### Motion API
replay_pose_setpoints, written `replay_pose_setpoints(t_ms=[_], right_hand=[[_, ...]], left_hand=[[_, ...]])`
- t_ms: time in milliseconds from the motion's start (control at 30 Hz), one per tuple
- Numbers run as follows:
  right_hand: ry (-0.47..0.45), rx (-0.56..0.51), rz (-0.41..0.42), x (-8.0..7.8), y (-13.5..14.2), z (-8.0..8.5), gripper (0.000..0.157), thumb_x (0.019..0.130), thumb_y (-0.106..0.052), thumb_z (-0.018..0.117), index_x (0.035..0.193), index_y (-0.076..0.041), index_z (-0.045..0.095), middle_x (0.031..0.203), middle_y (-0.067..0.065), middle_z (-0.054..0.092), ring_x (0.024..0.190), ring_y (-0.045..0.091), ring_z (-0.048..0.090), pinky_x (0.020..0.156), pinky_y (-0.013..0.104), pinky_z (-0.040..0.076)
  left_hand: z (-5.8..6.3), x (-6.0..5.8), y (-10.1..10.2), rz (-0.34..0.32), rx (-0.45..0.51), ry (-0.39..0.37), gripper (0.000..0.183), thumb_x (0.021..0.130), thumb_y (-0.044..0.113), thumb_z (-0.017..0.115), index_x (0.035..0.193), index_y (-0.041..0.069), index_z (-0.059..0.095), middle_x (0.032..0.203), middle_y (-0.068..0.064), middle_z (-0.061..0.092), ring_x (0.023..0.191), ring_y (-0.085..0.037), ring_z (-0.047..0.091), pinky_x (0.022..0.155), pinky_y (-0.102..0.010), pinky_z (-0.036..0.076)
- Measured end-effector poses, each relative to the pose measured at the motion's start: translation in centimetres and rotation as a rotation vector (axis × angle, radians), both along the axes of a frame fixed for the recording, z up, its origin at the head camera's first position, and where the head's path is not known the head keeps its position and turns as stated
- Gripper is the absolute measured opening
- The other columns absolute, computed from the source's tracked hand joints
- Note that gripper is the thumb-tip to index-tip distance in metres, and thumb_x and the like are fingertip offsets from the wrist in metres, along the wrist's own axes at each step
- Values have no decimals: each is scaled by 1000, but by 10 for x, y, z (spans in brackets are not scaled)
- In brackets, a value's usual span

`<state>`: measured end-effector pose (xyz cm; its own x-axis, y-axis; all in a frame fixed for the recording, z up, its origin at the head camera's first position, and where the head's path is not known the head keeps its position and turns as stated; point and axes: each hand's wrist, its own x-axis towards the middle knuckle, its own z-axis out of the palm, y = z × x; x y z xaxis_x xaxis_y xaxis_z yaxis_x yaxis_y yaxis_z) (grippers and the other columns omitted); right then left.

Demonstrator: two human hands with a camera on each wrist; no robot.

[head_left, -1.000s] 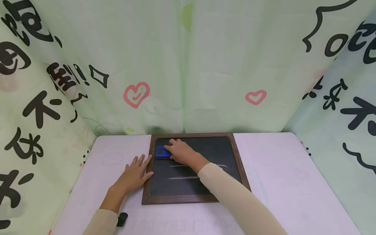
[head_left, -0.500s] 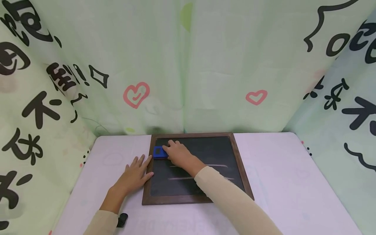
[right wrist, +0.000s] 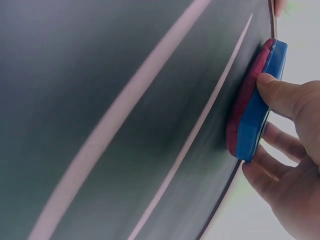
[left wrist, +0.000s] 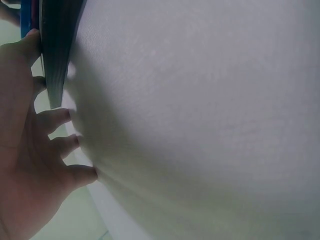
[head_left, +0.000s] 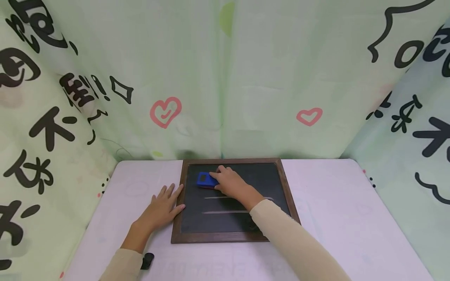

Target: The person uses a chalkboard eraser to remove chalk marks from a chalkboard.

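Note:
A blackboard [head_left: 225,225] in a brown wooden frame lies on the table, with two pale chalk lines [head_left: 225,212] across it. In the head view my right hand [head_left: 233,184] grips a blue eraser [head_left: 206,179] near the board's upper left. The right wrist view shows the thumb on one side of the eraser [right wrist: 253,115] and fingers on the other, its red pad toward the board. My left hand [head_left: 159,208] rests with fingers spread at the board's left edge. From the left wrist, the thumb [left wrist: 32,45] touches the frame and other fingertips meet the table.
The table [head_left: 337,218] has a pale cover. Light green cloth [head_left: 260,78] with black lettering and pink hearts hangs at the back and both sides. A small black object [head_left: 147,260] shows beside the left wrist.
The right hand slides the eraser left to the board's frame, then back right. The left hand keeps its place on the board's edge. The head view shifts slightly.

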<state>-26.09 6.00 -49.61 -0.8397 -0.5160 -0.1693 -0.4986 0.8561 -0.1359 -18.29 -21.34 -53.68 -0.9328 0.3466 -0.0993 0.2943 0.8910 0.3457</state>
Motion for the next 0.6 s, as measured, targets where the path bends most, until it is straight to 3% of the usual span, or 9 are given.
replay_pose_setpoints(t_ms=[600], right_hand=[[21,-123,-155,5,113,1,60,99,-26,71,154,-9,50,135,19,56,120,36,57,102,52,51]], left_hand=[[-1,0,1,-6,-10,13,73,106,45,54,165,13,27,167,-26,27,152,-54,24,108,-82,27]])
